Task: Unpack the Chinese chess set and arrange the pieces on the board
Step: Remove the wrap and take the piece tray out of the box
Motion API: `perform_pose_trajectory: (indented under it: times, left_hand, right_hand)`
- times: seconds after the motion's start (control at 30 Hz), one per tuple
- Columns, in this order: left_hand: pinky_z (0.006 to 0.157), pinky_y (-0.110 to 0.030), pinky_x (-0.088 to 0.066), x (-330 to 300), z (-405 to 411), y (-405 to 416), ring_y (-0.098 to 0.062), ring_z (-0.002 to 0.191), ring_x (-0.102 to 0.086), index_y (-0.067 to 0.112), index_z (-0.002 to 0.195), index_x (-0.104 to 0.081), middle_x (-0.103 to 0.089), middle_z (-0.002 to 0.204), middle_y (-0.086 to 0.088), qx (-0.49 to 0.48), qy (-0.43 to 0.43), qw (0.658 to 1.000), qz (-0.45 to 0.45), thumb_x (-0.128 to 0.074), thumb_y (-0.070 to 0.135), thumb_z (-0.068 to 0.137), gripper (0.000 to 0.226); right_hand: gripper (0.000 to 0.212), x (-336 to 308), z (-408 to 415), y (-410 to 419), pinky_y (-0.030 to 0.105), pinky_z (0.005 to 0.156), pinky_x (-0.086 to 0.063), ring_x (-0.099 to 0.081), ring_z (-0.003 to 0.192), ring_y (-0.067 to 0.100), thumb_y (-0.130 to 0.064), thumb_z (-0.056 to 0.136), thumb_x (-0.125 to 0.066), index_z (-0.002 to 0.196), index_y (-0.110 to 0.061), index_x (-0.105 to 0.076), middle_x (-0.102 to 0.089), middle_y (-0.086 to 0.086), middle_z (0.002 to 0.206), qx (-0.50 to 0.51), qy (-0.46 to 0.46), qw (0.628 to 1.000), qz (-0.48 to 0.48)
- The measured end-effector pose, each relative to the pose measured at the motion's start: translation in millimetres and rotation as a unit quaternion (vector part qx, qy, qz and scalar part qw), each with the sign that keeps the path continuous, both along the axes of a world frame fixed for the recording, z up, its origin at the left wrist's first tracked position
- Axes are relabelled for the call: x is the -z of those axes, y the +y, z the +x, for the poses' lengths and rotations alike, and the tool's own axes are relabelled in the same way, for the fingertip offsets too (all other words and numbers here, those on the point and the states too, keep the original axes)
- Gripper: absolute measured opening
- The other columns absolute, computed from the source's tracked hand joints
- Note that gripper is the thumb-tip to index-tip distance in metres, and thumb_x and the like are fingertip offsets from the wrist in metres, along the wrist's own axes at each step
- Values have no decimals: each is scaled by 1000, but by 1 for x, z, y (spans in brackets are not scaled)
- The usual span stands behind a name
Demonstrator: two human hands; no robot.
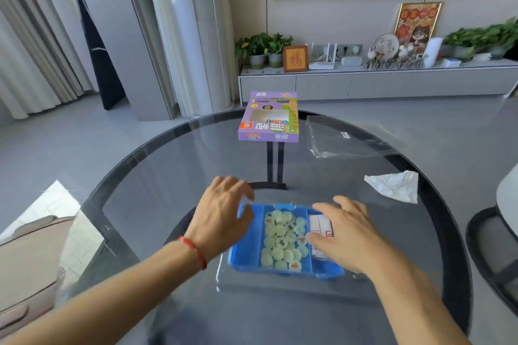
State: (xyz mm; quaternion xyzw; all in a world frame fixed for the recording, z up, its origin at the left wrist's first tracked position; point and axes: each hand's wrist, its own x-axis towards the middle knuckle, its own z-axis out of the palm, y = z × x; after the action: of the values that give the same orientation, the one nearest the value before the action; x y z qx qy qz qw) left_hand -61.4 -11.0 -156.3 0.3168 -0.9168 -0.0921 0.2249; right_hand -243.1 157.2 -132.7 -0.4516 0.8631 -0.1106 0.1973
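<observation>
A blue plastic tray [283,272] lies on the round glass table [168,176] right in front of me. Its middle compartment is heaped with several pale green round chess pieces [283,238], some marked in red or black. A folded white paper board with red lines [319,225] fills the right compartment. My left hand [221,216] grips the tray's far left corner, thumb inside and fingers over the rim. My right hand [347,235] reaches over the right compartment, thumb and fingers closing round the folded board. A clear plastic cover [241,286] shows under the tray's near side.
The purple chess box [269,117] lies at the table's far edge. A clear plastic bag [344,137] sits far right and a crumpled white paper [395,185] to the right. A dark chair [493,246] stands on the right, a beige seat [28,260] on the left.
</observation>
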Motion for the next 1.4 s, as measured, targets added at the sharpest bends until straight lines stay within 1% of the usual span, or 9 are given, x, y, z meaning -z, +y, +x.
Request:
perform_pose_trajectory:
  times: [0.23, 0.43, 0.57, 0.8, 0.9, 1.0, 1.1, 1.27, 1.4]
  left_hand:
    - [78, -40, -46, 17, 67, 32, -25, 99, -53, 29, 115, -64, -60, 112, 2, -72, -111, 989, -71, -32, 58, 88, 51]
    - [109, -45, -39, 28, 76, 14, -30, 138, -28, 28, 148, -33, -30, 158, -4, -64, -167, 984, 23, -1, 66, 86, 80]
    - [123, -40, -19, 32, 79, 1, -28, 152, -7, 23, 158, -22, -13, 167, -5, -4, -135, 986, 102, -15, 61, 102, 67]
    - [125, -37, -7, 27, 81, -5, -15, 155, 11, 25, 161, -10, 3, 169, 7, 30, -82, 972, 220, -26, 56, 101, 70]
    - [127, -38, -9, 26, 81, -8, -12, 154, 10, 28, 161, -5, 3, 168, 11, 29, -72, 968, 240, -24, 61, 95, 76]
    - [126, -36, -11, 28, 81, -9, -12, 155, 6, 27, 161, -6, -1, 168, 10, 24, -54, 967, 247, -24, 55, 99, 70]
    - [123, -27, -11, 31, 80, -12, -13, 155, 0, 24, 161, -11, -7, 168, 8, 17, -33, 973, 229, -29, 37, 108, 58]
    - [113, -17, -12, 31, 88, -27, -17, 155, -9, 18, 152, -38, -21, 166, 0, 29, -17, 984, 174, -40, 18, 108, 44]
    - [112, -16, -11, 28, 93, -36, -20, 154, -14, 15, 142, -52, -25, 165, -4, 17, -3, 986, 169, -38, 10, 106, 39]
  right_hand:
    - [49, -9, 59, -6, 39, 80, -40, -47, 122, 32, -65, 92, -51, 124, -29, -46, -46, 5, 126, 44, 152, 986, 53]
    - [18, -9, 83, -21, 33, 71, -41, -61, 102, 24, -36, 100, -52, 107, -24, -62, -57, -2, 104, 16, 169, 982, -83]
    - [31, 7, 81, -40, 33, 73, -46, -57, 104, 24, -42, 100, -55, 118, -19, -63, -53, 3, 115, 10, 127, 988, -88]
    - [46, 22, 81, -66, 33, 67, -37, -54, 103, 30, -45, 91, -60, 61, -15, -42, -56, 10, 87, 106, 17, 986, -129]
    - [36, 19, 82, -66, 33, 59, -47, -64, 88, 18, -45, 89, -65, 72, -13, -63, -66, 1, 79, 134, -48, 973, -183]
    - [28, 9, 83, -63, 27, 53, -46, -60, 72, 2, -42, 91, -71, 92, -18, -56, -61, -8, 85, 152, -130, 955, -220]
    - [24, 10, 79, -64, 36, 66, -60, -70, 81, 12, -40, 88, -76, 91, -25, -57, -70, -3, 97, 176, -185, 930, -265]
    - [17, -9, 48, -41, 22, 58, -49, -64, 61, 7, -26, 95, -70, 79, -21, -66, -70, -3, 81, 226, -247, 885, -323]
    - [13, -8, 11, -6, 34, 78, -54, -67, 75, 21, -21, 97, -66, 93, -12, -73, -71, 3, 85, 277, -243, 883, -292]
